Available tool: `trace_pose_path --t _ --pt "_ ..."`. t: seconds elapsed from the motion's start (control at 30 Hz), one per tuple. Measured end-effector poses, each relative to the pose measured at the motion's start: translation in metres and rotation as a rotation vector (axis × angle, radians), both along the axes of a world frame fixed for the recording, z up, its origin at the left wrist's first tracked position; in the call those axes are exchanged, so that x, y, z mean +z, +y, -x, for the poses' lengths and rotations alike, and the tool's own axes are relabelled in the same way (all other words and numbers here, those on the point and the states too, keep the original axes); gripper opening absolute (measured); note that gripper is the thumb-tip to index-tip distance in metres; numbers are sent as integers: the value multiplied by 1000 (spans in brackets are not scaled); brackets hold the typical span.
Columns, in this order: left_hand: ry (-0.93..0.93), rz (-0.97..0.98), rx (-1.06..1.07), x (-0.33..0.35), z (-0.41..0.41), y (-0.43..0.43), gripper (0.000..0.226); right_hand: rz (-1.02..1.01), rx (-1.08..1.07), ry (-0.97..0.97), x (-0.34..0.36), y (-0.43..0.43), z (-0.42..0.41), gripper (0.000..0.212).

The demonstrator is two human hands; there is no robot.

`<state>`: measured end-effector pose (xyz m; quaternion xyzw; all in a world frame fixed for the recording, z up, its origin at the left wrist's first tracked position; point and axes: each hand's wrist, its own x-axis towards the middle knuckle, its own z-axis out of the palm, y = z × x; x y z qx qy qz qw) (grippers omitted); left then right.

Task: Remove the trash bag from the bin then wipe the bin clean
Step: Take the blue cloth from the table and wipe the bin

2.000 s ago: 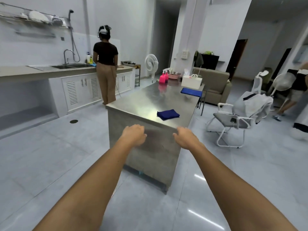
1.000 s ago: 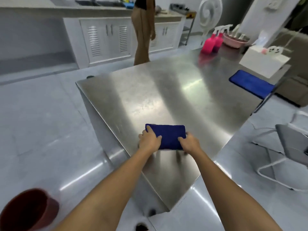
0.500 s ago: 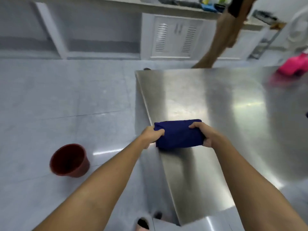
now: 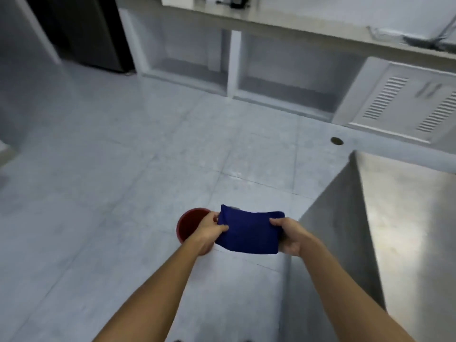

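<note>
We grip the folded blue cloth point(image 4: 249, 232) with our left hand point(image 4: 209, 228) and right hand point(image 4: 288, 234), above the red bin point(image 4: 188, 222).

- Both hands are out front holding a folded blue cloth point(image 4: 249, 234) in the air, left hand point(image 4: 209, 229) pinching its left edge, right hand point(image 4: 290, 234) gripping the right edge.
- A dark red bin point(image 4: 188, 223) sits on the pale tiled floor point(image 4: 111, 181), partly hidden behind the left hand.
- The steel table point(image 4: 407, 218) is off to the right, corner pointing away.
- White cabinets point(image 4: 399, 99) run along the back wall, pretty blurry.
</note>
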<state>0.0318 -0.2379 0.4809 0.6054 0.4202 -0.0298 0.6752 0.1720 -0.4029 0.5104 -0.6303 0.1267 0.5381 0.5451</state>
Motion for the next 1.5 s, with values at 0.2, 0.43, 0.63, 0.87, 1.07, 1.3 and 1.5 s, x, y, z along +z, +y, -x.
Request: trace_pose_path --t 0.2,0.43,0.63,0.87,1.07,1.3,1.5 --pt "23 -115 75 -126 4 37 39 -96 84 124 -127 51 -33 25" --pt "-21 -487 -107 -375 -32 81 70 -240 -59 63 -359 93 -104 28" --pt "27 -1585 -1016 -523 10 157 70 -233 -78 -189 -482 114 -173 25" --pt "-289 -1815 -805 -570 14 187 51 -1 270 -444 -566 157 -172 21" --pt "-164 -1439 -362 -543 4 179 37 87 552 -546 -550 176 -141 15" --pt "-197 -1168 -241 -527 -11 173 38 -135 476 -723 -520 217 -79 6" --pt "-196 -963 -66 -528 -14 174 40 -341 435 -960 -562 240 -22 37"
